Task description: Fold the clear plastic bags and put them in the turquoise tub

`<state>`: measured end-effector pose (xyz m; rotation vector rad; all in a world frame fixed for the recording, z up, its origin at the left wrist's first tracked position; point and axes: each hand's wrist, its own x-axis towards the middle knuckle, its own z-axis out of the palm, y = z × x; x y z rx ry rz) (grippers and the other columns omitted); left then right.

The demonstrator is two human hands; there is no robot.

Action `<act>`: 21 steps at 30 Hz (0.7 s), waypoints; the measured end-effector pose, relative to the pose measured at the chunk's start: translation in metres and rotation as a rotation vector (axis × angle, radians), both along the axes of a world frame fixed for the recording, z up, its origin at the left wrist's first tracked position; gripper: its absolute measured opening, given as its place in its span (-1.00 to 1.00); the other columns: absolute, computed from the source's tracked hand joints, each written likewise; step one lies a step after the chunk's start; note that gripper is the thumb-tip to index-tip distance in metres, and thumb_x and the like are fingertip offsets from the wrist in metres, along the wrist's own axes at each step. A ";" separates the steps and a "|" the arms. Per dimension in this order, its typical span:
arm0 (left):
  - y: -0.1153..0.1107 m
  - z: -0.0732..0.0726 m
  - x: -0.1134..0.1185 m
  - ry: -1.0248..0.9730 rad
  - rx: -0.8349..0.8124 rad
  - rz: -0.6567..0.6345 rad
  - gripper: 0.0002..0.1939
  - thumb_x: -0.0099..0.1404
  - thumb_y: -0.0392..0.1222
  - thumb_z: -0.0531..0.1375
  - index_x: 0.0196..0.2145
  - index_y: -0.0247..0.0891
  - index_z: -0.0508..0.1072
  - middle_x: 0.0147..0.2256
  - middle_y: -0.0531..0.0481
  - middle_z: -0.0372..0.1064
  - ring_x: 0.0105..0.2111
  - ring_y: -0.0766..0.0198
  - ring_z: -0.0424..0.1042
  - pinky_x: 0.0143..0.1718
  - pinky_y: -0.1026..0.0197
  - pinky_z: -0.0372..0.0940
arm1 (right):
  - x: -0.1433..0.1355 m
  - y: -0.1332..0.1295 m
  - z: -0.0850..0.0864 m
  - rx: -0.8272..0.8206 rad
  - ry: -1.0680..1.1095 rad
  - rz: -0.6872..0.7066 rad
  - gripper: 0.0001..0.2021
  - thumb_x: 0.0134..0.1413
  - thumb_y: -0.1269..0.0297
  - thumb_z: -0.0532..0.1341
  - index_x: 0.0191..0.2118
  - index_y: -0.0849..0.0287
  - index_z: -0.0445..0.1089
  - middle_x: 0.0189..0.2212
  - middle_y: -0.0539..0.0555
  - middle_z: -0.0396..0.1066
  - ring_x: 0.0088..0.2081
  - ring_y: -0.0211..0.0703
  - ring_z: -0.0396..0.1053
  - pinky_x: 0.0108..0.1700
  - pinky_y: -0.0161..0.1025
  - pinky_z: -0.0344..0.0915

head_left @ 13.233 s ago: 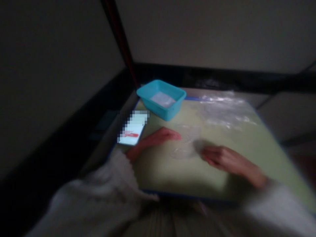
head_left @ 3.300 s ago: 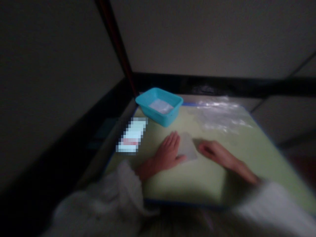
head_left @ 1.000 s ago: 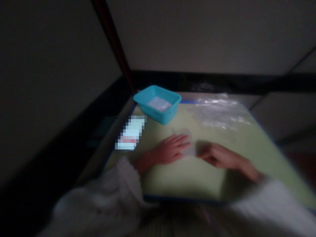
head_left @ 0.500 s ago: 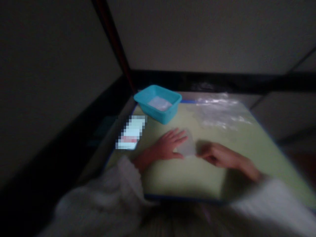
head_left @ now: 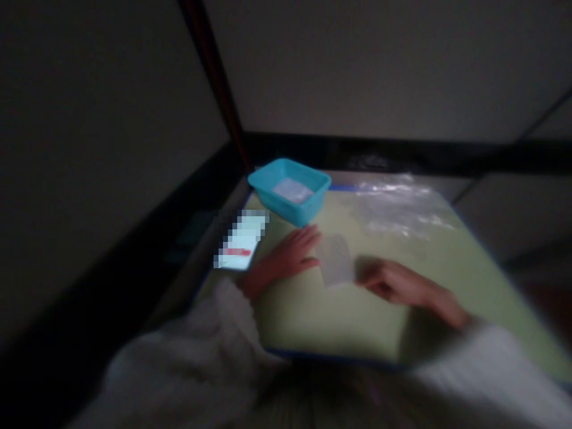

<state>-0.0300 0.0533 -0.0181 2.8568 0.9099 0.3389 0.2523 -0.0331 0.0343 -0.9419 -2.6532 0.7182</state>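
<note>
A small, translucent plastic bag (head_left: 336,262) lies flat on the pale yellow-green tabletop (head_left: 322,325). Just left of the bag, my left hand (head_left: 292,253) is open, palm down with its fingers stretched out, holding nothing. My right hand (head_left: 395,283) is closed, its thumb and fingertips pinched at the bag's lower right corner. Blur hides the exact grip of those fingertips.
A turquoise plastic basket (head_left: 301,213) with whitish plastic inside stands at the back left. A phone (head_left: 243,241) with a lit screen lies at the left edge. Shiny, crumpled clear plastic (head_left: 397,205) spreads over the back right. Walls stand close behind and to the left.
My left hand has slid left off the plastic bag, leaving more of it uncovered. My right hand stays at the bag's corner. The view has shifted slightly.
</note>
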 end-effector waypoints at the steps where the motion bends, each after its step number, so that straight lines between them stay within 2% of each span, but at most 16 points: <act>1: -0.001 0.001 -0.002 -0.006 -0.002 0.005 -0.34 0.37 0.13 -0.06 0.26 -0.34 0.00 0.30 -0.23 -0.15 0.32 0.11 -0.22 0.28 -0.01 -0.19 | 0.000 0.000 -0.001 0.009 -0.005 0.002 -0.76 0.00 0.58 0.08 -0.42 0.20 0.47 -0.51 0.03 0.38 -0.47 -0.25 0.28 -0.37 -0.27 0.20; 4: -0.003 0.006 -0.008 -0.014 -0.014 0.013 -0.42 0.39 0.06 -0.05 0.24 -0.32 0.05 0.30 -0.21 -0.15 0.31 0.14 -0.20 0.28 0.01 -0.14 | 0.001 0.001 -0.002 0.023 -0.035 0.030 -0.78 0.00 0.58 0.10 -0.43 0.19 0.45 -0.51 0.01 0.36 -0.46 -0.25 0.27 -0.36 -0.27 0.20; 7: -0.001 0.011 -0.012 -0.029 -0.015 0.011 -0.51 0.40 -0.03 -0.04 0.20 -0.31 0.15 0.30 -0.19 -0.12 0.30 0.14 -0.12 0.27 0.02 -0.08 | 0.001 0.003 -0.005 0.060 -0.023 0.053 -0.80 0.14 0.47 0.10 -0.39 0.19 0.45 -0.43 0.04 0.38 -0.38 -0.22 0.31 -0.28 -0.24 0.24; 10: 0.001 0.013 -0.012 -0.073 0.017 -0.011 -0.59 0.40 -0.09 -0.02 0.12 -0.31 0.25 0.27 -0.19 -0.03 0.26 0.13 0.00 0.24 0.02 -0.01 | 0.000 0.004 -0.007 0.142 0.030 0.003 -0.77 0.26 0.34 0.05 -0.29 0.16 0.46 -0.33 0.08 0.41 -0.28 -0.17 0.34 -0.21 -0.20 0.28; 13: -0.002 0.014 -0.008 -0.112 0.081 -0.089 -0.68 0.40 -0.16 -0.03 0.00 -0.30 0.37 0.17 -0.15 0.18 0.16 0.16 0.18 0.18 0.04 0.10 | -0.001 0.004 -0.010 0.224 0.021 -0.048 -0.78 0.26 0.30 0.06 -0.25 0.13 0.47 -0.31 0.09 0.43 -0.25 -0.14 0.36 -0.19 -0.15 0.31; 16: -0.013 0.017 0.000 -0.141 0.184 -0.212 -0.72 0.40 -0.25 -0.05 -0.15 -0.31 0.44 -0.01 -0.12 0.39 0.01 0.18 0.33 0.07 0.08 0.20 | -0.001 0.004 -0.012 0.283 -0.043 -0.057 -0.80 0.24 0.34 0.08 -0.26 0.10 0.48 -0.32 0.08 0.44 -0.24 -0.11 0.36 -0.15 -0.11 0.30; 18: -0.021 0.020 0.006 -0.113 0.234 -0.313 -0.72 0.39 -0.28 -0.05 -0.26 -0.30 0.46 -0.10 -0.10 0.44 -0.10 0.18 0.37 -0.02 0.09 0.24 | -0.002 0.004 -0.013 0.295 -0.076 -0.047 -0.79 0.25 0.36 0.08 -0.26 0.10 0.48 -0.32 0.08 0.45 -0.23 -0.10 0.36 -0.13 -0.10 0.29; 21: -0.032 0.025 0.014 -0.040 0.240 -0.357 -0.72 0.37 -0.31 -0.04 -0.34 -0.31 0.45 -0.22 -0.08 0.45 -0.24 0.20 0.38 -0.18 0.12 0.27 | -0.004 0.003 -0.014 0.268 -0.100 -0.013 -0.74 0.27 0.39 0.03 -0.27 0.15 0.48 -0.35 0.11 0.45 -0.25 -0.09 0.35 -0.14 -0.08 0.29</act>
